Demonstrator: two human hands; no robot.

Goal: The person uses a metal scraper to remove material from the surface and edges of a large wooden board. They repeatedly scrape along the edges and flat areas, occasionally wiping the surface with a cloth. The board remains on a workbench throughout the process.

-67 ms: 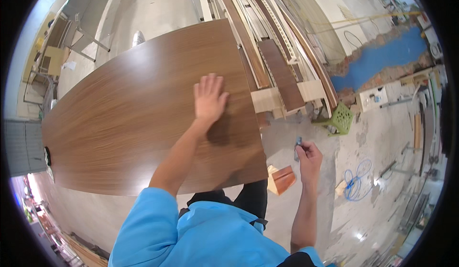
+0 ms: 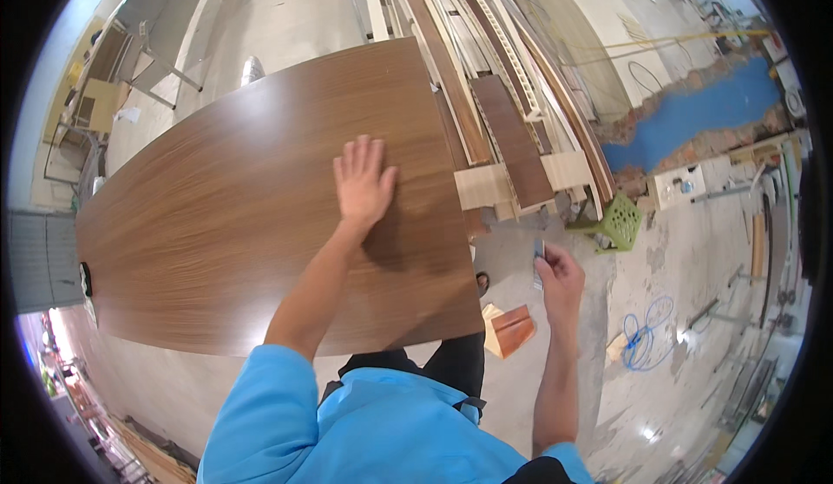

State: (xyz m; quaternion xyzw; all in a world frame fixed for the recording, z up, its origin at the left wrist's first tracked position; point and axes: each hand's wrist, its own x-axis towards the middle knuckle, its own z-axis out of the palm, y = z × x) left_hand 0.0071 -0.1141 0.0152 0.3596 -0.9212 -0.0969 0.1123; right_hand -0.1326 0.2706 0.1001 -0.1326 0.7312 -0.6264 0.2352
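Brown panel [image 2: 217,189] | left hand [image 2: 363,191] atop | right hand [image 2: 562,276] pinching greyish object [image 2: 538,265]

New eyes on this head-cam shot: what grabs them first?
Likely the big brown wood-grain panel filling the left and centre, with the left hand spread over it. Next, the vivid blue patch at upper right. Then the right hand, off the panel's right edge, pinching a small grey-blue piece too blurred to identify.
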